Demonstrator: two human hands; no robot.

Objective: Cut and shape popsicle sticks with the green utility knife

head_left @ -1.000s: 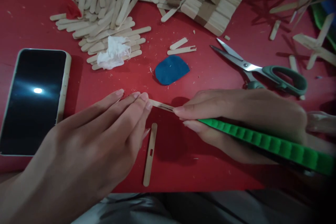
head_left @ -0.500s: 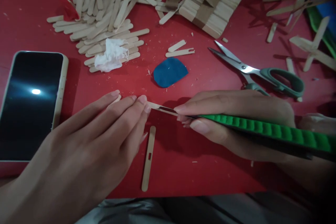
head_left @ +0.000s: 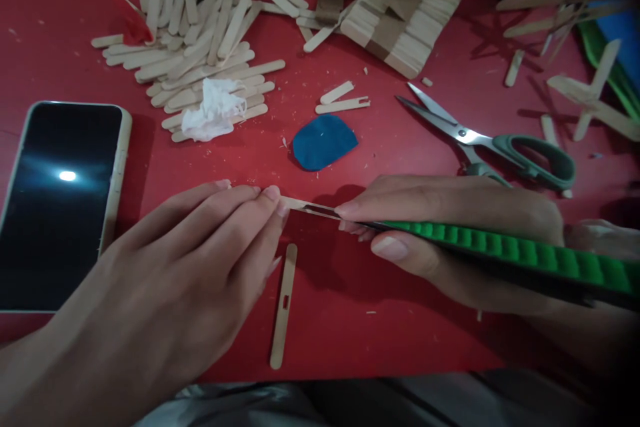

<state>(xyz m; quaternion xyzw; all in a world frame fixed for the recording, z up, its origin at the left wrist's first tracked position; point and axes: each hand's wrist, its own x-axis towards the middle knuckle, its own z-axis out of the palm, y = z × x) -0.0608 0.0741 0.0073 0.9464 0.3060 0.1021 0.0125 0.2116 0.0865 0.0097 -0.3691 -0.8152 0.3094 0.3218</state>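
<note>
My left hand (head_left: 185, 273) is closed, its fingertips pressing a wooden craft stick (head_left: 294, 203) down on the red table (head_left: 350, 340). Most of that stick lies hidden under the fingers. In my right hand (head_left: 470, 203) is a green-handled craft knife (head_left: 480, 239), gripped between thumb and fingers. Its dark, thin blade reaches the right part of the stick, where a long narrow slot or split shows. Just below lies another craft stick (head_left: 284, 320) with a small rectangular hole at its middle. A blue oval piece (head_left: 325, 142) rests beyond my hands.
A phone (head_left: 60, 207) lies at the left. Behind are a heap of craft sticks (head_left: 170, 67) with a crumpled white tissue (head_left: 215, 110), and a banded stick bundle (head_left: 405, 20). Scissors (head_left: 470, 137) lie partly open near my right hand. Joined sticks (head_left: 593, 103) stand at the far right.
My right thumb has shifted slightly to the right along the craft knife. The whole view has moved a little; my left hand stays pressed on the stick.
</note>
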